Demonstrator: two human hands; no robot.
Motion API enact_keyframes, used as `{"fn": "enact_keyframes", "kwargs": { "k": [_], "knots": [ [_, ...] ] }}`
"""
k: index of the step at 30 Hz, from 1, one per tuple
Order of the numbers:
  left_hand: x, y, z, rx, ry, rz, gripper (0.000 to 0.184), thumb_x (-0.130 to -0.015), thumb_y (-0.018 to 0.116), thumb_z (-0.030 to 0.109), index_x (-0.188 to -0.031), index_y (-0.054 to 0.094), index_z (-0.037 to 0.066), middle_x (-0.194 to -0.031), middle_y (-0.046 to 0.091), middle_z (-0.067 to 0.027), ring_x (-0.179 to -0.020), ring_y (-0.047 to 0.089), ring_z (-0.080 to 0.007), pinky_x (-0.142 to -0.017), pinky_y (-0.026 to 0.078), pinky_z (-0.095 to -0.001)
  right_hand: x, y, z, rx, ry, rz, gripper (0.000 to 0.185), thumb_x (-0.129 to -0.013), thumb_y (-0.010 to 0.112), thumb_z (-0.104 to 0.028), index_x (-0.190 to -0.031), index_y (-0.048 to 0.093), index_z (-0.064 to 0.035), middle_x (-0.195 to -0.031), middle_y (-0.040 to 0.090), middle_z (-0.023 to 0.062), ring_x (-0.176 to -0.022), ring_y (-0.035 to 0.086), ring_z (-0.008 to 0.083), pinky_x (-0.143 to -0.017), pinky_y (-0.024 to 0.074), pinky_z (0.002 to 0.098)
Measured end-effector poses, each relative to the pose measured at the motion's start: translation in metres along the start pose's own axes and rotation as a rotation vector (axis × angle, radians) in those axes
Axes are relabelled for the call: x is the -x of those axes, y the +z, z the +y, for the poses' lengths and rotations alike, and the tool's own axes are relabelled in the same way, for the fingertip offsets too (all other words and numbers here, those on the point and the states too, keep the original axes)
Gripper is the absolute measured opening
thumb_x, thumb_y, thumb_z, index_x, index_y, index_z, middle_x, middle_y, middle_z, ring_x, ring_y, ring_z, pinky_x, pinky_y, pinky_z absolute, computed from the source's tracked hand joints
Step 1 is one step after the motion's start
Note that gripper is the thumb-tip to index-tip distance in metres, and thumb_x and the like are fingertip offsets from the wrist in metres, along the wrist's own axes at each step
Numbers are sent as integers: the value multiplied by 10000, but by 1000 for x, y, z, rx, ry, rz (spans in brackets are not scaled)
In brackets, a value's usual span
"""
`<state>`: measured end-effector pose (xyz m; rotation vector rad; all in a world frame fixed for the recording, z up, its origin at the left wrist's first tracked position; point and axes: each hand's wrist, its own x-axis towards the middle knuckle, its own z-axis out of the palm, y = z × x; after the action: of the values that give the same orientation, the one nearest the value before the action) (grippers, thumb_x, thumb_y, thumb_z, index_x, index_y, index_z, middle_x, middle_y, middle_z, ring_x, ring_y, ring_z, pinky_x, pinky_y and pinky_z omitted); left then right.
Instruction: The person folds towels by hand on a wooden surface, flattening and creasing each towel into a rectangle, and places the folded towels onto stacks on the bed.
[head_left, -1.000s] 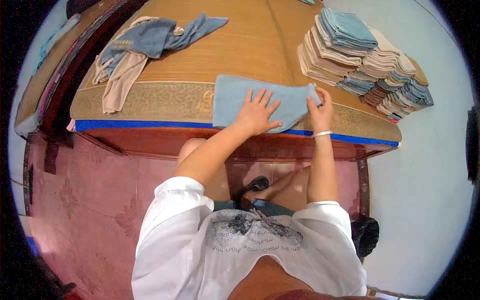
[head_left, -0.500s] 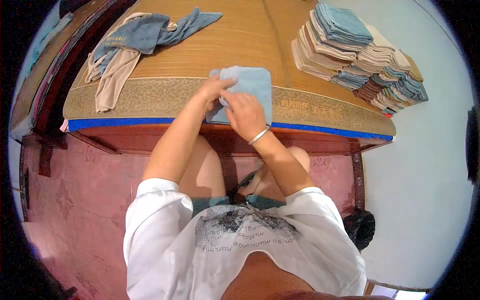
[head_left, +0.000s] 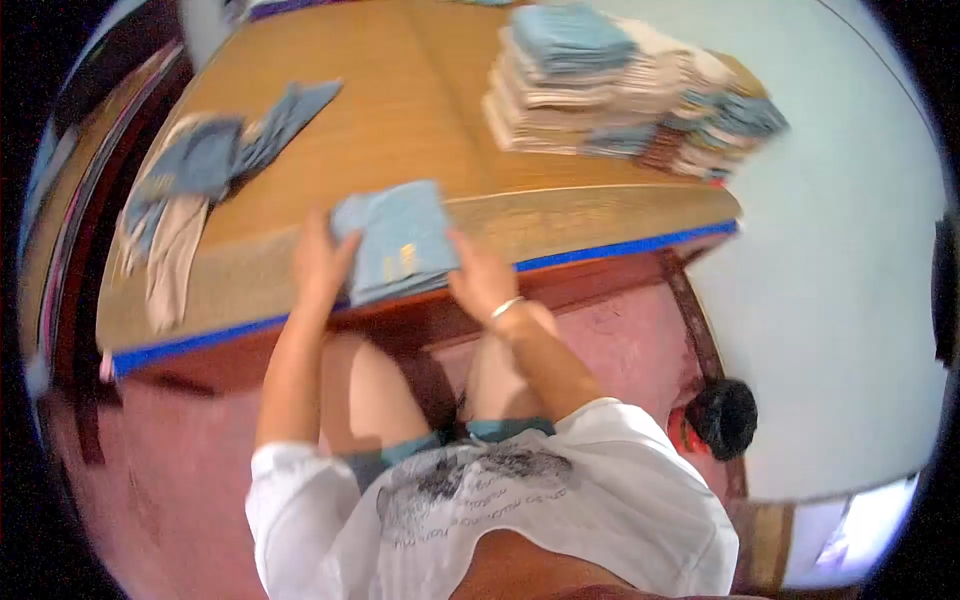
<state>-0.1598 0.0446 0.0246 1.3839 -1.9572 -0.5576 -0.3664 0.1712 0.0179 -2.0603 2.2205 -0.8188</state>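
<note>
A folded light-blue towel [head_left: 392, 235] with small yellow lettering lies at the front edge of the mat-covered bed, between my two hands. My left hand [head_left: 322, 262] grips its left side, the thumb over the top. On the opposite side my right hand [head_left: 482, 272], with a silver bangle at the wrist, holds the lower right edge. Darker layers show under the towel's front edge. Both hands are slightly blurred, and the fingertips under the cloth are hidden.
Loose blue towels [head_left: 200, 160] lie crumpled at the left with a beige towel [head_left: 178, 250] hanging toward the front edge. Tall stacks of folded towels [head_left: 570, 60] stand at the back right. A black round object [head_left: 722, 420] sits on the floor by the wall.
My hands have moved apart to the towel's two sides. Its yellow lettering now shows on top, where plain cloth was before. The whole view has turned and shifted.
</note>
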Motion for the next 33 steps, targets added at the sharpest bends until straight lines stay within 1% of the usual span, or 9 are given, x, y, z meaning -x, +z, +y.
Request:
{"fn": "enact_keyframes", "kwargs": {
  "k": [2,5,8,10,12,15,19,24,33],
  "knots": [
    [3,-2,4,-47,-22,-4,581,-674,688,317,-1122,474,16,-1037,564,-236,-958,546,-368,-808,435,-419,-5,-19,-11,-108,185,-162,514,-724,547,-89,-1221,417,-111,-1030,566,175,-904,541,353,-811,429,439],
    [-14,18,-34,214,61,-54,575,-648,704,305,-1084,504,-11,-995,580,-238,-938,560,-352,-782,441,-403,-5,7,15,-317,20,43,487,-734,509,-51,-1214,446,-106,-1054,555,184,-897,540,358,-790,441,435],
    [-11,6,-16,133,-100,-249,529,-648,697,294,-1034,529,-26,-961,594,-232,-918,570,-348,-763,445,-388,-5,5,16,-600,161,-68,493,-739,459,21,-1206,488,-136,-888,577,160,-778,576,179,-647,500,310],
    [-1,-2,15,27,-84,-219,484,-655,684,282,-994,537,-31,-924,602,-225,-886,577,-345,-744,448,-388,-1,15,23,-1127,412,-98,449,-743,475,25,-1171,520,-103,-1035,572,131,-831,569,196,-744,468,308],
    [11,1,37,-76,-79,-191,441,-662,671,269,-954,544,-35,-888,610,-218,-854,584,-343,-726,450,-387,6,18,30,-1189,357,-102,500,-784,490,2,-1262,422,-130,-1097,499,73,-863,527,147,-673,489,275],
    [11,30,19,115,51,2,286,-686,622,193,-851,524,-19,-797,595,-174,-749,572,-301,-678,448,-372,28,15,33,-1751,481,-90,569,-833,574,-165,-1316,273,-152,-1166,460,17,-1041,444,149,-852,401,328],
    [27,45,32,997,-407,-119,367,-720,579,83,-1067,487,8,-977,568,-120,-856,572,-230,-715,471,-335,49,25,27,-1925,714,-35,451,-833,575,-303,-1229,393,-186,-1153,472,-14,-1059,433,164,-870,358,354],
    [54,33,79,1250,-394,-182,493,-729,523,-2,-1196,368,24,-1092,496,-128,-974,513,-243,-830,445,-359,64,25,27,-2061,837,-51,450,-773,643,-344,-1158,477,-181,-1136,495,-12,-1058,434,172,-880,344,377],
    [67,48,113,1410,-343,-296,531,-726,488,-41,-1229,345,50,-1126,484,-130,-1020,501,-254,-862,433,-387,87,-10,24,-2365,516,1,440,-821,578,-333,-1182,440,-122,-1173,510,29,-1087,478,186,-922,396,365]
  ]
}}
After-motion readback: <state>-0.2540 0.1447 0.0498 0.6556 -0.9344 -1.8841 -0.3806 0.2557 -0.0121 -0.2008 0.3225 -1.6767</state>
